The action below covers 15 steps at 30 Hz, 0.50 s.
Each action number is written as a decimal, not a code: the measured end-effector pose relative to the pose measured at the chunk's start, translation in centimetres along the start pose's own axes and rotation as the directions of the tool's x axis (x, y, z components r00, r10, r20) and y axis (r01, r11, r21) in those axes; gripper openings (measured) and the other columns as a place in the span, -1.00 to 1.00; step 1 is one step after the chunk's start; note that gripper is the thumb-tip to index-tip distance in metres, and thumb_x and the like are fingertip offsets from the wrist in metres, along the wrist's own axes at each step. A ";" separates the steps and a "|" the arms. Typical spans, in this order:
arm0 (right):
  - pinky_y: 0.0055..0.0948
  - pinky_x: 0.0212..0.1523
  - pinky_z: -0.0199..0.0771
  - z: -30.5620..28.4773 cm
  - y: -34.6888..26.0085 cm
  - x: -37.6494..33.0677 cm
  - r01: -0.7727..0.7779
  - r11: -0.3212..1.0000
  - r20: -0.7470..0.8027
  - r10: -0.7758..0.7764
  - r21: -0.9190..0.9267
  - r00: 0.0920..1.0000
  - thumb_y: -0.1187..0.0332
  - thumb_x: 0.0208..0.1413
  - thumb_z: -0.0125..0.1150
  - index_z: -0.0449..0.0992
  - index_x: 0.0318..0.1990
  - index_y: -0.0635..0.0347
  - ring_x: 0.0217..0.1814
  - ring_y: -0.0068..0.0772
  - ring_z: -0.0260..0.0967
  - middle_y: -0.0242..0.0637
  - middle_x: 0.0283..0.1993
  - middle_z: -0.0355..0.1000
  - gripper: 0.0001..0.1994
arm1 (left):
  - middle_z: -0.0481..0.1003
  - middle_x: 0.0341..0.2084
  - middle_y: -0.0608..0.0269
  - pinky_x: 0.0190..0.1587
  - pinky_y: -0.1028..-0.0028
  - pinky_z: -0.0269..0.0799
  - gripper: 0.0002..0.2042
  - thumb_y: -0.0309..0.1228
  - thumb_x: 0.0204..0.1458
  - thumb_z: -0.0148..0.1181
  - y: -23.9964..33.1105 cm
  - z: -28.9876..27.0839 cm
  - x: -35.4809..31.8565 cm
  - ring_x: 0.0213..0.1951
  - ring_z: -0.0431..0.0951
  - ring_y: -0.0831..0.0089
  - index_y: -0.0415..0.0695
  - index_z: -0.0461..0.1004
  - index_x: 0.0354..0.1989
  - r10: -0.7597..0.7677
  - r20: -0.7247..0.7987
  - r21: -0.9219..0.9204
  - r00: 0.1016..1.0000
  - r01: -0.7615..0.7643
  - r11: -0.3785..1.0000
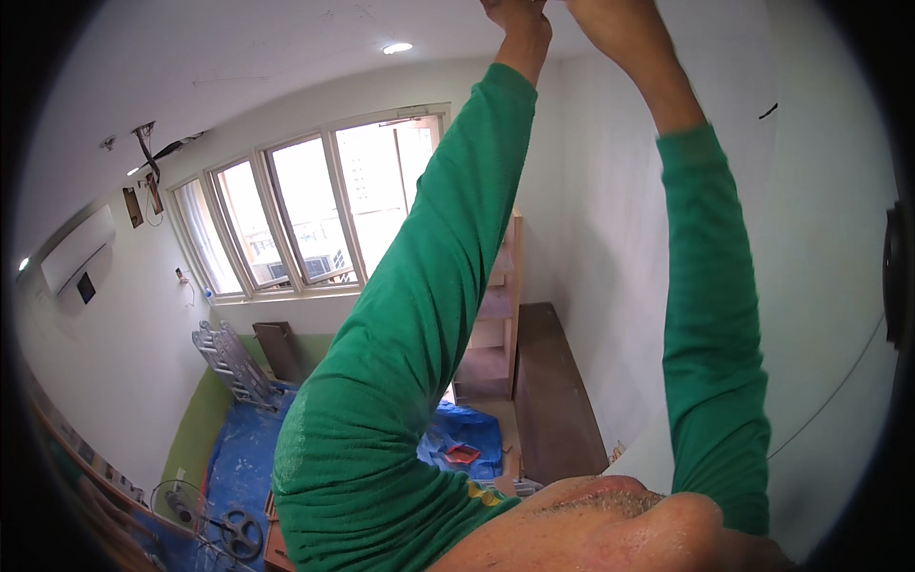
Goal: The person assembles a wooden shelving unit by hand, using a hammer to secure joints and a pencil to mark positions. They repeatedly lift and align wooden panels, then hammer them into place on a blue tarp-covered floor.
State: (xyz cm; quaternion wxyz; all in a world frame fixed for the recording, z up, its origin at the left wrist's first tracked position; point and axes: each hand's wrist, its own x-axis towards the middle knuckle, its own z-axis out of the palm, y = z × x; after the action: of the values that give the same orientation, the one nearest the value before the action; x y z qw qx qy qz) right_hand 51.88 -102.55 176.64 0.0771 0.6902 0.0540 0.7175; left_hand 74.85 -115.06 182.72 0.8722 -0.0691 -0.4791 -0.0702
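- Foremost: part of the person's head (pixel 572 534) at the lower edge, with two green sleeves (pixel 400 315) rising close to it — the left sharply bent at the elbow, the right straighter.
- Step in hand, judged from posture: an overhead reach, both arms raised together.
- Left hand (pixel 518 14) and right hand (pixel 618 27): near each other at the upper edge, which crops both. State of the grip: cannot be told — neither the spread of the fingers nor any held object shows.
- Next move, by inference: calls for steady arms and both hands working in concert.
- Ceiling (pixel 286 43), nearest to the hands in view: overhead, across the upper left; whitish, mostly plain, faintly marked. Contact with the hands cannot be confirmed.
- Downlight (pixel 397 48): round, lit, set in the ceiling left of the left hand.
- Beyond: window (pixel 310 205) and folded ladder (pixel 232 362).
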 end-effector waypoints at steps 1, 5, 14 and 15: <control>-0.04 -0.09 0.56 0.1 0.9 2.1 0.067 0.992 0.033 -0.064 -0.110 0.997 0.33 0.33 0.07 0.63 -0.16 0.38 -0.18 0.12 0.58 0.06 -0.20 0.61 -0.73 | 0.53 -0.05 0.23 0.01 0.19 0.59 -0.53 -0.47 0.13 0.37 -1.2 2.8 -0.7 -0.02 0.58 0.32 -0.02 0.31 0.18 0.003 -0.002 -0.066 1.000 -0.004 0.998; 0.15 0.06 0.49 7.2 6.0 6.2 0.162 0.959 0.153 -0.129 -0.232 0.980 0.24 0.34 0.03 0.66 -0.19 0.37 -0.02 0.33 0.52 0.21 -0.08 0.59 -0.64 | 0.54 -0.05 0.23 -0.01 0.26 0.62 -0.51 -0.42 0.11 0.43 -0.7 3.0 0.3 -0.04 0.60 0.33 -0.08 0.32 0.17 0.122 -0.044 -0.011 0.992 -0.123 0.992; 0.11 0.10 0.49 11.4 8.4 8.7 0.237 0.950 0.147 -0.209 -0.206 0.967 0.27 0.37 -0.01 0.65 -0.11 0.39 0.04 0.31 0.52 0.24 -0.07 0.59 -0.64 | 0.52 0.02 0.17 0.02 0.35 0.65 -0.53 -0.42 0.12 0.45 -2.9 2.6 0.8 -0.04 0.60 0.35 -0.17 0.34 0.13 0.131 -0.078 -0.139 0.988 -0.141 0.980; 0.10 0.10 0.49 11.6 8.2 8.8 0.233 0.954 0.142 -0.209 -0.188 0.968 0.28 0.37 -0.01 0.65 -0.11 0.39 0.04 0.31 0.52 0.24 -0.07 0.59 -0.65 | 0.51 0.02 0.16 0.03 0.34 0.64 -0.52 -0.43 0.11 0.45 -2.9 2.4 1.2 -0.04 0.60 0.34 -0.17 0.33 0.13 0.140 -0.064 -0.158 0.988 -0.148 0.976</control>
State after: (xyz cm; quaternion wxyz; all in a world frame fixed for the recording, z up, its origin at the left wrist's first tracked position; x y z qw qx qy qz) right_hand 62.89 -109.30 187.26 0.2301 0.7102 0.0526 0.6632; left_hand 72.93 -117.55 185.18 0.8786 -0.1727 -0.4426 -0.0474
